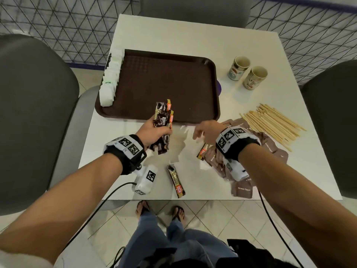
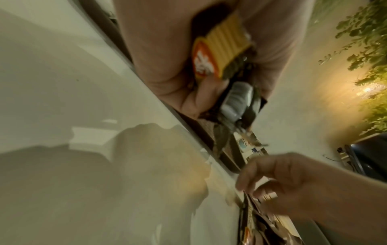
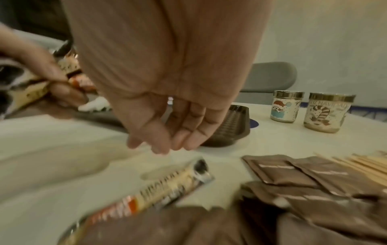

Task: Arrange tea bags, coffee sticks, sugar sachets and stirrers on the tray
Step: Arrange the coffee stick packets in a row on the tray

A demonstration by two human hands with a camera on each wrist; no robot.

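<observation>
My left hand [image 1: 154,130] grips a bundle of coffee sticks [image 1: 163,120] at the near edge of the brown tray [image 1: 193,89]; the left wrist view shows the bundle's ends [image 2: 222,54] inside the curled fingers. White tea bags [image 1: 111,78] line the tray's left side. My right hand [image 1: 204,130] hovers empty, fingers relaxed [image 3: 165,132], above a coffee stick [image 3: 167,187] lying on the table beside the brown sugar sachets [image 3: 310,179]. Another coffee stick [image 1: 176,180] lies near the front edge. Wooden stirrers [image 1: 274,122] are piled at the right.
Two patterned cups [image 1: 247,74] stand on the white table [image 1: 193,35] right of the tray. Grey chairs [image 1: 32,113] stand on both sides and at the far end. A mesh fence runs behind the table.
</observation>
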